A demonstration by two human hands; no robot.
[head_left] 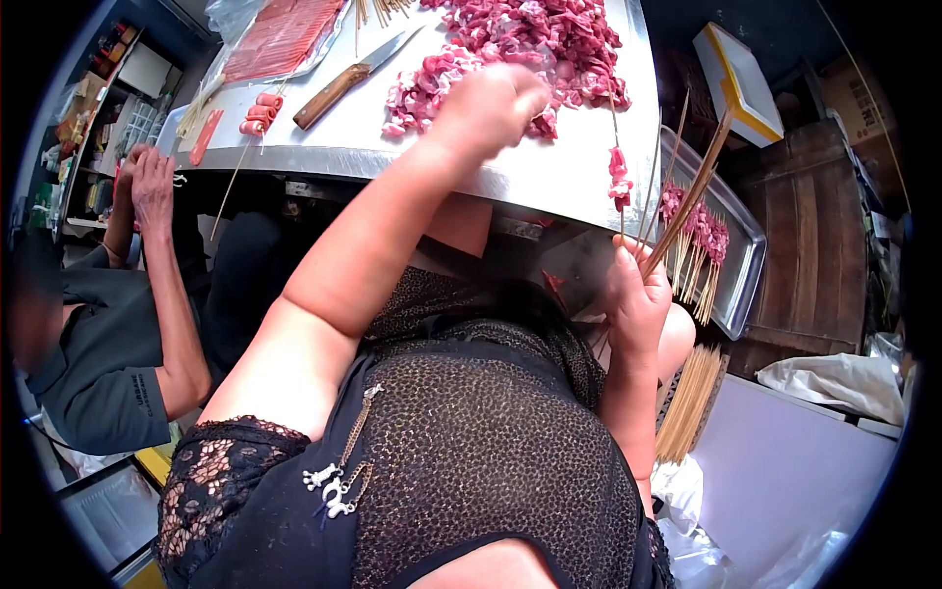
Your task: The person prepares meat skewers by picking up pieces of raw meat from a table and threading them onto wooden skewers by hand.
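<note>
Head view: chunks of raw meat [549,39] are being carried by the bench [579,182], heaped from its far edge toward its middle. The left hand [498,106] is being held over the near side of the heap, its fingers curled and blurred; whether a piece is being pinched cannot be told. At the bench's near right corner, a part-loaded skewer [618,179] and a bundle of bare skewers [690,196] are being gripped together by the closed right hand [640,285]. Filled skewers [702,231] are being held in a tray [754,270] beyond the right edge.

Risks, as judged: bare sticks could be dropped if the shared grip were loosened, and the left hand could be pricked, since the tips are being pointed upward. It could also be nicked by the knife [353,78], whose blade is being left exposed beside the meat.

Lettering: "URBANE" is being displayed on another person's dark sleeve [132,402], above a line that cannot be read surely; print on a cardboard box [854,103] is being shown too small to read.
</note>
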